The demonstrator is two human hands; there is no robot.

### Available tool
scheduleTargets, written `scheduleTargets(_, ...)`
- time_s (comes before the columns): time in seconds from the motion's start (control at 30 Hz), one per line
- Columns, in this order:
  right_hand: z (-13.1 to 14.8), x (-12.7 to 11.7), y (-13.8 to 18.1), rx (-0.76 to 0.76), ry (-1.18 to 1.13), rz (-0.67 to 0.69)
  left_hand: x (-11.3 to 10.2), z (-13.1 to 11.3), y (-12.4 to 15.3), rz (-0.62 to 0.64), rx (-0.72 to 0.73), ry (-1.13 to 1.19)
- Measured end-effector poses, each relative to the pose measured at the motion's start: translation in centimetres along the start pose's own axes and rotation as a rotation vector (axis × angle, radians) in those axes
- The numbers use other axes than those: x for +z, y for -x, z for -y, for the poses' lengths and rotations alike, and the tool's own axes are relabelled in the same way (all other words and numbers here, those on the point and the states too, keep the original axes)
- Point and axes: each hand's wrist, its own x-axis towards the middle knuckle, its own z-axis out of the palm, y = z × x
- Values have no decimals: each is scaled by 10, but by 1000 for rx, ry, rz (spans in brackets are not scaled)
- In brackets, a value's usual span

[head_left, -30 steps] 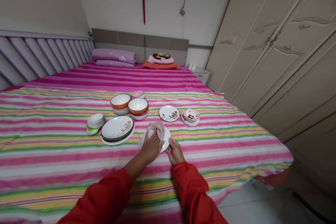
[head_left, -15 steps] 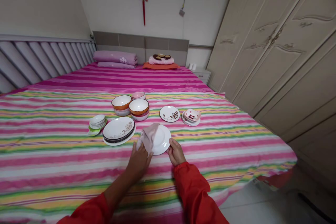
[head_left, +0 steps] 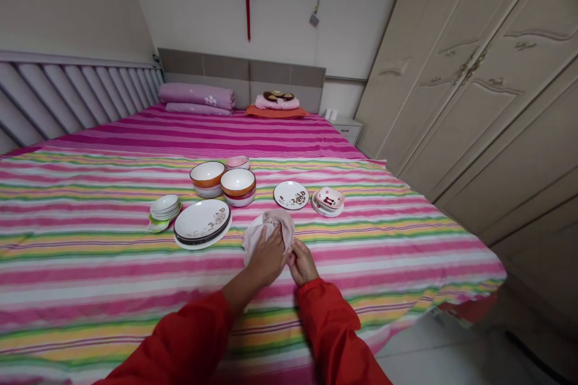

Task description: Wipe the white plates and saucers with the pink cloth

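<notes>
My left hand (head_left: 267,257) presses a pale pink cloth (head_left: 280,220) against a white plate (head_left: 255,222), its fingers bunched into the folds. Most of the plate is hidden under the cloth and the hand; only a bit of its upper left shows. At the right rim, my right hand (head_left: 302,261) grips the plate between thumb and fingers. Left of the hands lies a stack of larger plates (head_left: 201,219), the top one white with a dark rim and brown flowers. A flowered plate (head_left: 291,195) rests just beyond the cloth.
Stacked bowls (head_left: 238,183) stand behind the large plates. Small white dishes (head_left: 164,206) sit on a green dish (head_left: 158,225) at the left. A pink-patterned square bowl (head_left: 329,197) tops small plates at the right. Everything lies on a striped sheet (head_left: 383,264) over the bed.
My left hand has slid right with the cloth, from the plate's left edge across its face. My right hand keeps its hold on the rim.
</notes>
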Motion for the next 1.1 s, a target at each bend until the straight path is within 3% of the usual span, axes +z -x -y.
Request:
scheduleTargets(0.27, -1, -2, -1, 38, -10, -28, -1, 32, -31, 76, -227, 80)
scheduleTargets(0.53, -2, -5, 0, 23, 2, -24, -1, 58, 4, 74, -412, 14)
scheduleTargets(0.8, -2, -4, 0, 29, -10, -38, 3, 46, 63, 2, -391, -37)
scheduleTargets(1.1, 0, -3, 0, 37, -23, -50, 21, 24, 104, -56, -198, -172)
